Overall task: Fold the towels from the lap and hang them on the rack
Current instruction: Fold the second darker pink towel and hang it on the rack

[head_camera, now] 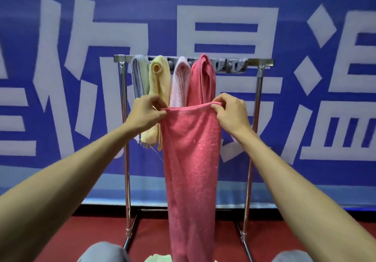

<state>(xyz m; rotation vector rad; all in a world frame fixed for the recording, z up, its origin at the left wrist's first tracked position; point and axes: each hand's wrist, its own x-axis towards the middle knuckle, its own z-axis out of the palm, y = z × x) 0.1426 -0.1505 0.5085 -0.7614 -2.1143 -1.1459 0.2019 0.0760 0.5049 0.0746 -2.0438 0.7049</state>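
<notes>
The head view shows the left hand [147, 111] and right hand [230, 110] pinching the pink towel's [191, 155] top corners so it hangs straight, ready to fold, before the rack [260, 62].

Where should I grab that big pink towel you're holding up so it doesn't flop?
By the two ends of its top hem, one hand coming from each side. The held towel hangs long and limp, so pinching both top corners should keep it spread flat. That is how the left hand and right hand pinch it now.
</notes>
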